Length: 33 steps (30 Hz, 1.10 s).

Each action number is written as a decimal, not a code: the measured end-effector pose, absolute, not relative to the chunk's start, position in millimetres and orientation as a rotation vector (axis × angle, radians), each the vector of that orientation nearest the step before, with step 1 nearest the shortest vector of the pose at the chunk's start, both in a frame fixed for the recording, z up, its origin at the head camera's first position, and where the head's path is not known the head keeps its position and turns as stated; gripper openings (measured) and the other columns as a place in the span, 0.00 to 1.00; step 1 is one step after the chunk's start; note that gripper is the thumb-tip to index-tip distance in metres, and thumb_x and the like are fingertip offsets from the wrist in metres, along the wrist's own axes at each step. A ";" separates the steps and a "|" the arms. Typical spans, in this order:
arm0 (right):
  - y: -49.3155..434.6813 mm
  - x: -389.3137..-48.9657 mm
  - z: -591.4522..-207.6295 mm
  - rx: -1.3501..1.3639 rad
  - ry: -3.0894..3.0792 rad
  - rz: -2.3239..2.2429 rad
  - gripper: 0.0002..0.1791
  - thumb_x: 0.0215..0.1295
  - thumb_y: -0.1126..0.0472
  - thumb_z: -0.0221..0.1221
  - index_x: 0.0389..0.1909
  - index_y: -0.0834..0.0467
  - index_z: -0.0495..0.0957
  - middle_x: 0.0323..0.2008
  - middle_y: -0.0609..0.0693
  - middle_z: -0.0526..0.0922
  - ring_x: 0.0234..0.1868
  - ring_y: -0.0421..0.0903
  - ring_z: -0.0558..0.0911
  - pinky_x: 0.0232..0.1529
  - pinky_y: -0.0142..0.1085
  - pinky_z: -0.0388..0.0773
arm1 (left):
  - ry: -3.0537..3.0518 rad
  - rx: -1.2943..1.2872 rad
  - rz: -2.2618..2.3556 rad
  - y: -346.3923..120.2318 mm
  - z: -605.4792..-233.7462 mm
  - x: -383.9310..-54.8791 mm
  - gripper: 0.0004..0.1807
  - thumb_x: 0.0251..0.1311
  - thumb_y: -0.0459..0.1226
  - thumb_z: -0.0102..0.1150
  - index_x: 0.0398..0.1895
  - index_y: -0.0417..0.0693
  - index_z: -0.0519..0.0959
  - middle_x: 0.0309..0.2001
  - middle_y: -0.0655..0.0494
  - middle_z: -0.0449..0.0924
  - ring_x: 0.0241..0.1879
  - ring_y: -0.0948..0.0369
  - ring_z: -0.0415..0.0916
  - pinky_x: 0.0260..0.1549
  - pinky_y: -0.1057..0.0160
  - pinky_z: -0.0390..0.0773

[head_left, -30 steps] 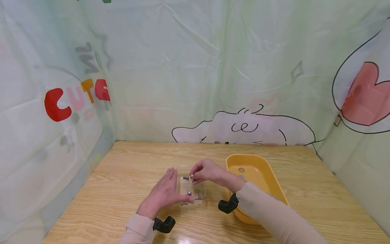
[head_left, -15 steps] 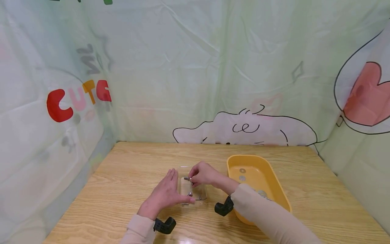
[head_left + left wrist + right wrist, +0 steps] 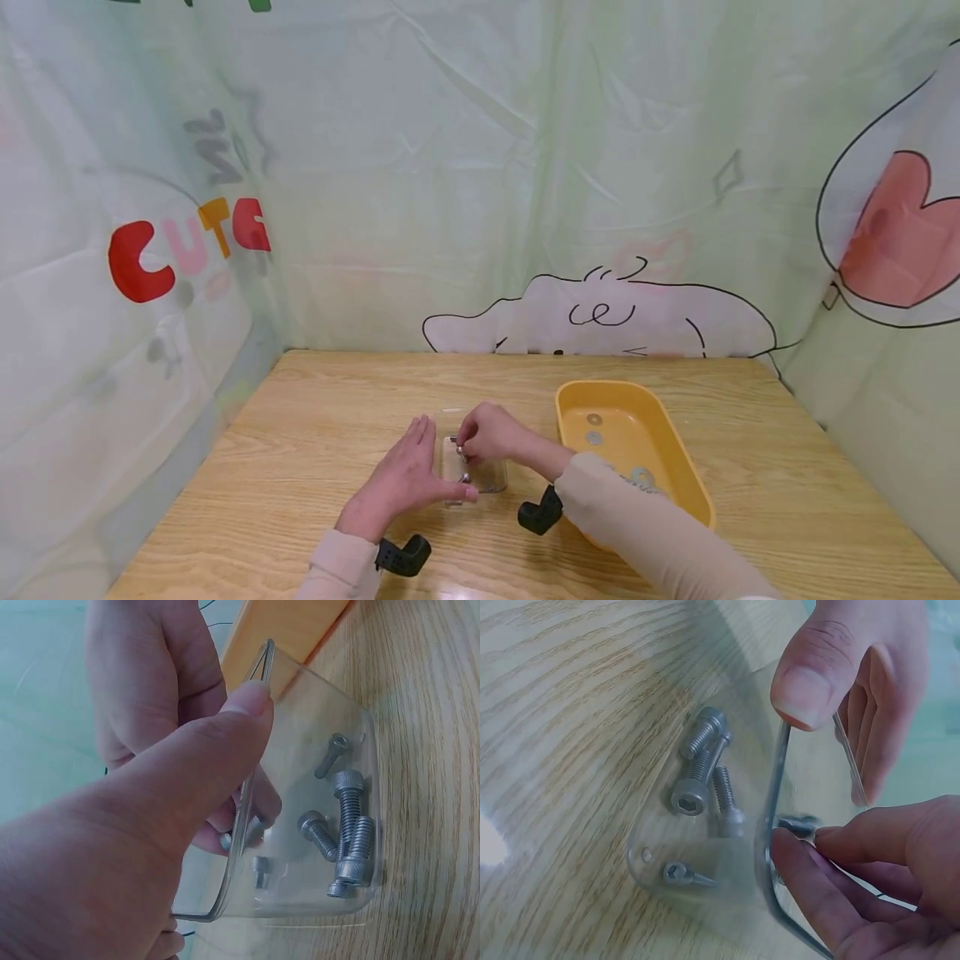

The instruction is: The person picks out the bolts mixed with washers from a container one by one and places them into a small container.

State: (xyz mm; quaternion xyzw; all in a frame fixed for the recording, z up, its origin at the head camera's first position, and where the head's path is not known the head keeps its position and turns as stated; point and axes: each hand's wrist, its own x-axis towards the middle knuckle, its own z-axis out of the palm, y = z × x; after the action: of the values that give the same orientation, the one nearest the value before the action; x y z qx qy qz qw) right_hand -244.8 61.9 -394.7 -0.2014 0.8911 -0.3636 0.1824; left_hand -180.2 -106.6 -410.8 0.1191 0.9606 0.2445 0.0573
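A clear plastic box (image 3: 477, 473) stands on the table. My left hand (image 3: 405, 477) holds it at one corner, thumb over the near rim and fingers along the left side. Several metal socket-head bolts (image 3: 349, 801) lie inside, some long and crossed over each other, and a smaller bolt (image 3: 678, 873) lies apart near a corner. My right hand (image 3: 492, 433) reaches over the box and pinches a small socket-head bolt (image 3: 461, 452) between thumb and fingers, at rim height in the wrist views. Its fingers partly cover that bolt.
To the right of the box is a yellow bin (image 3: 561, 405) with several flat washers (image 3: 594, 437) in it, partly under my right forearm. The wooden table (image 3: 352, 392) ends at a printed curtain (image 3: 360, 250) behind.
My right hand has moved slightly left and nearer to me over the box, still pinching the bolt. The left hand keeps its place on the box.
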 end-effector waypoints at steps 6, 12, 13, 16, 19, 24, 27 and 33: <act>63.8 -244.9 -394.3 -0.532 2.459 -1.119 0.04 0.62 0.72 0.62 0.36 0.67 0.84 0.27 0.53 0.85 0.29 0.46 0.86 0.34 0.37 0.86 | 2.907 0.352 0.755 -106.6 -409.9 -180.8 0.71 0.43 0.70 0.68 0.76 0.30 0.48 0.77 0.33 0.45 0.78 0.43 0.45 0.74 0.45 0.57; 66.5 -245.7 -393.7 -0.482 2.393 -1.211 0.05 0.64 0.71 0.62 0.38 0.68 0.84 0.29 0.53 0.85 0.30 0.44 0.86 0.37 0.37 0.87 | 2.911 0.362 0.742 -107.9 -409.6 -180.3 0.71 0.43 0.70 0.67 0.76 0.29 0.48 0.77 0.32 0.46 0.78 0.43 0.45 0.74 0.45 0.57; 67.1 -245.9 -393.7 -0.473 2.375 -1.230 0.06 0.64 0.71 0.62 0.39 0.69 0.84 0.30 0.53 0.85 0.30 0.44 0.87 0.38 0.38 0.87 | 2.913 0.364 0.740 -108.0 -409.5 -180.3 0.71 0.43 0.70 0.68 0.76 0.29 0.49 0.77 0.32 0.46 0.78 0.43 0.45 0.74 0.45 0.57; 69.8 -246.6 -394.2 -0.464 2.333 -1.272 0.07 0.65 0.70 0.61 0.40 0.69 0.83 0.33 0.54 0.86 0.32 0.46 0.87 0.40 0.39 0.87 | 2.920 0.373 0.736 -107.9 -409.8 -180.9 0.71 0.42 0.70 0.68 0.76 0.29 0.49 0.77 0.32 0.47 0.78 0.43 0.46 0.73 0.45 0.58; 74.1 -247.5 -393.9 -0.453 2.307 -1.301 0.08 0.67 0.68 0.61 0.43 0.69 0.83 0.35 0.55 0.85 0.34 0.46 0.88 0.43 0.40 0.87 | 2.923 0.373 0.732 -107.1 -409.8 -181.3 0.71 0.42 0.70 0.68 0.75 0.28 0.50 0.77 0.32 0.48 0.78 0.43 0.46 0.73 0.45 0.58; 83.6 -248.0 -389.6 -0.449 2.274 -1.359 0.10 0.68 0.67 0.60 0.46 0.69 0.82 0.39 0.58 0.85 0.35 0.46 0.87 0.45 0.41 0.86 | 2.923 0.363 0.738 -105.0 -409.5 -181.9 0.70 0.42 0.69 0.69 0.75 0.28 0.50 0.77 0.32 0.48 0.78 0.43 0.46 0.74 0.45 0.57; 91.1 -248.3 -385.6 -0.439 2.240 -1.410 0.11 0.68 0.68 0.59 0.47 0.70 0.81 0.43 0.63 0.85 0.36 0.46 0.87 0.47 0.43 0.86 | 2.920 0.353 0.741 -104.3 -409.7 -182.9 0.70 0.43 0.68 0.69 0.75 0.29 0.50 0.77 0.33 0.47 0.78 0.43 0.45 0.74 0.45 0.57; 108.1 -250.3 -381.5 -0.407 2.183 -1.485 0.11 0.68 0.67 0.59 0.47 0.69 0.80 0.45 0.66 0.83 0.38 0.46 0.88 0.52 0.49 0.83 | 2.913 0.327 0.739 -105.3 -408.4 -183.9 0.70 0.42 0.68 0.70 0.76 0.30 0.50 0.78 0.34 0.47 0.78 0.43 0.44 0.75 0.45 0.55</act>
State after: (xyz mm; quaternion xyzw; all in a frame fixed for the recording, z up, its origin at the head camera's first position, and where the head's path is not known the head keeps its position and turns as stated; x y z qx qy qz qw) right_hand -250.3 108.1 -381.5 -0.1481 0.7947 -0.5406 0.2329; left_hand -183.9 -105.3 -408.4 0.1080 0.9619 0.2440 0.0593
